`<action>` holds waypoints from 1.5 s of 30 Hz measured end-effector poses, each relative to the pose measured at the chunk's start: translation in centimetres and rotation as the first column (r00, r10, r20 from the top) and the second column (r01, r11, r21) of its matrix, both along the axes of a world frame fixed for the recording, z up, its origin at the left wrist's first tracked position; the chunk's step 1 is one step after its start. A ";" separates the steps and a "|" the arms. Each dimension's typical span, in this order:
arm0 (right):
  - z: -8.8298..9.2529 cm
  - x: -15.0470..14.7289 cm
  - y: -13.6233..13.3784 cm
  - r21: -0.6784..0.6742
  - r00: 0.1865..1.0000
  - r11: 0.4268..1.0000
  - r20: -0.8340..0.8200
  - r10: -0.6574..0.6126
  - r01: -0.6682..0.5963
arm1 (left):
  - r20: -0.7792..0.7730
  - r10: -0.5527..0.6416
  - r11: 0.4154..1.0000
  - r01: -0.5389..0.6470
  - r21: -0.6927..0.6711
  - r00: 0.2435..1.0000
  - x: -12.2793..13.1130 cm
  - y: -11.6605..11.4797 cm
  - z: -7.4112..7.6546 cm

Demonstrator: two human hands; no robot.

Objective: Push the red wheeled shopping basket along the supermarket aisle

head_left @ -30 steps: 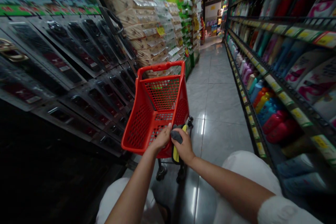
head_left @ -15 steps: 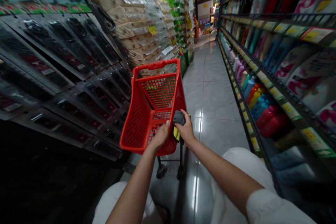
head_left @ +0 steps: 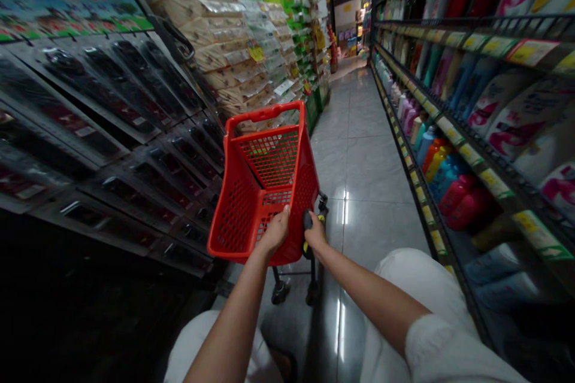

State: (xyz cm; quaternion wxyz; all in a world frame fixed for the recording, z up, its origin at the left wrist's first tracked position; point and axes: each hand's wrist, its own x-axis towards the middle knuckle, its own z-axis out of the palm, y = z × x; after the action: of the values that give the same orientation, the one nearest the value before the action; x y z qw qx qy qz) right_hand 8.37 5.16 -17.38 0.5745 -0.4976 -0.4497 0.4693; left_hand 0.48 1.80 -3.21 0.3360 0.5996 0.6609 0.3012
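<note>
A red plastic shopping cart point(head_left: 306, 155) with lattice walls stands just ahead of me, its basket tilted in view and its wheels on the floor. My left hand point(head_left: 275, 231) is closed over the top edge of its right wall, thumb uppermost. Against the outside of that same wall, my right hand point(head_left: 317, 233) presses a dark grey and yellow cloth point(head_left: 308, 220). The fingers of that hand curl around the cloth and are partly hidden. No goods show inside the basket.
Packaged dark goods hang on a rack point(head_left: 135, 149) close at the left. Beyond it rise stacked tissue packs point(head_left: 224, 42). Shelves of bottles point(head_left: 462, 200) line the right side. Grey tiled floor point(head_left: 371, 161) runs down the aisle. My knees point(head_left: 417, 287) flank the cart's near side.
My right hand has slid the cloth a little downward along the cart's outer wall. My left hand keeps its hold on the edge. The view has shifted slightly.
</note>
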 end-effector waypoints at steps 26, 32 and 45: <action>2.8 1.2 -8.3 0.228 0.995 0.969 0.016 0.094 -0.096 | -0.194 -0.010 1.000 0.011 0.005 0.981 -0.3 1.9 -0.9; -2.4 -0.6 -7.8 -0.144 0.999 0.989 0.029 0.038 -0.033 | -0.217 -0.022 1.000 0.020 -0.011 0.976 0.0 1.9 -0.4; 5.2 1.8 0.6 0.261 0.997 0.964 -0.078 -0.024 0.043 | -0.122 -0.007 1.000 0.008 0.010 0.993 0.6 2.0 -0.8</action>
State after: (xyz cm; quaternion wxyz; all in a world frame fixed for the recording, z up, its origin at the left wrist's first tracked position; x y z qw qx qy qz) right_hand 10.16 5.77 -12.18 0.6593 -0.4071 -0.4778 0.4139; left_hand 1.05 3.77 -4.01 0.2930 0.6210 0.6765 0.2663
